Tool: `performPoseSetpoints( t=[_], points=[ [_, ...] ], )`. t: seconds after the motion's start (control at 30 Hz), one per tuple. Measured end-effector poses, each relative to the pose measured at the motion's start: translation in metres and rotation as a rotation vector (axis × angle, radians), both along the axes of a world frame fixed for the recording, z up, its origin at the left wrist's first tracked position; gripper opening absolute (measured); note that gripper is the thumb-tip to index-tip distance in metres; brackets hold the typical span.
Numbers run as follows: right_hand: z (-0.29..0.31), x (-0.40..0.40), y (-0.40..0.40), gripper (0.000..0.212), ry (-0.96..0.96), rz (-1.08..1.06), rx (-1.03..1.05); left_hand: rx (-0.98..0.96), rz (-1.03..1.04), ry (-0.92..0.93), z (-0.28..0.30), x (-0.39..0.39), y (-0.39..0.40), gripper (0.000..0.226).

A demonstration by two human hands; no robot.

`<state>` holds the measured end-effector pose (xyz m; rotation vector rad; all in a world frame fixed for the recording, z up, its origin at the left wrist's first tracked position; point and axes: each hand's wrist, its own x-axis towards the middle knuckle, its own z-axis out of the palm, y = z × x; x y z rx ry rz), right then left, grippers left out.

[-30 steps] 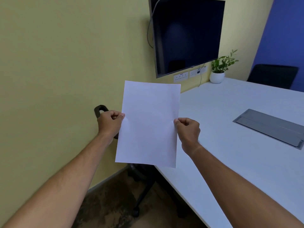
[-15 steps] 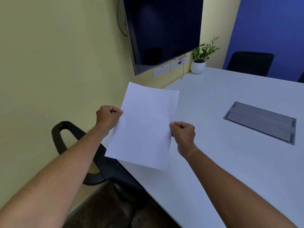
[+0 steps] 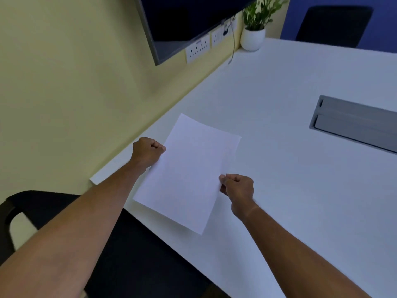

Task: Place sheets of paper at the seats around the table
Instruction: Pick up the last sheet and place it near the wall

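A blank white sheet of paper (image 3: 189,173) hangs low over the near left corner of the white table (image 3: 290,190), slightly skewed, its lower edge casting a shadow on the tabletop. My left hand (image 3: 147,152) pinches its left edge and my right hand (image 3: 237,188) pinches its right edge. A black office chair (image 3: 120,250) stands at the seat just below the sheet, pushed against the table's front edge.
A grey cable hatch (image 3: 354,123) is set into the tabletop at the right. A dark wall screen (image 3: 189,20), wall sockets (image 3: 197,48) and a potted plant (image 3: 253,29) sit at the far end. Another black chair (image 3: 333,26) stands beyond the table.
I have lowered the sheet from upright in front of me down to just above the table corner. The view has tilted downward, bringing the black chair under my arms.
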<state>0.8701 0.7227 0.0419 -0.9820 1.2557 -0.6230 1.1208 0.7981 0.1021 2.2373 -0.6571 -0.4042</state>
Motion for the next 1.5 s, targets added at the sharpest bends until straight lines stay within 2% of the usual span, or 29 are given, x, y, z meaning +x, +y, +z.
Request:
performPoseSetpoints(
  t=[0.07,0.13,0.47,0.77,0.97,1.07,1.23,1.5],
  points=[
    [-0.018,0.009,-0.003,0.041,0.049,0.001,0.025,0.043,-0.017,0.006,-0.021,0.013,-0.01,0.012],
    [-0.037,0.018,-0.006,0.043,0.089,-0.002,0.057,0.081,-0.03,0.007,-0.041,0.023,-0.018,0.011],
    [-0.094,0.046,-0.011,0.028,0.284,0.012,0.132,0.205,-0.098,-0.004,-0.115,0.048,-0.039,0.011],
    [-0.1,0.058,-0.009,0.033,0.45,0.074,0.105,0.228,-0.108,-0.031,-0.137,0.055,-0.047,0.01],
    [-0.1,0.062,-0.011,0.025,0.468,0.083,0.114,0.252,-0.104,-0.027,-0.144,0.057,-0.047,0.013],
    [-0.102,0.064,-0.012,0.01,0.469,0.074,0.121,0.255,-0.098,-0.029,-0.148,0.057,-0.046,0.013],
    [-0.106,0.068,-0.013,0.008,0.482,0.074,0.123,0.262,-0.078,-0.031,-0.154,0.057,-0.043,0.01],
    [-0.104,0.067,-0.012,0.016,0.53,0.122,0.095,0.264,-0.058,-0.058,-0.157,0.054,-0.041,0.011]
  ],
)
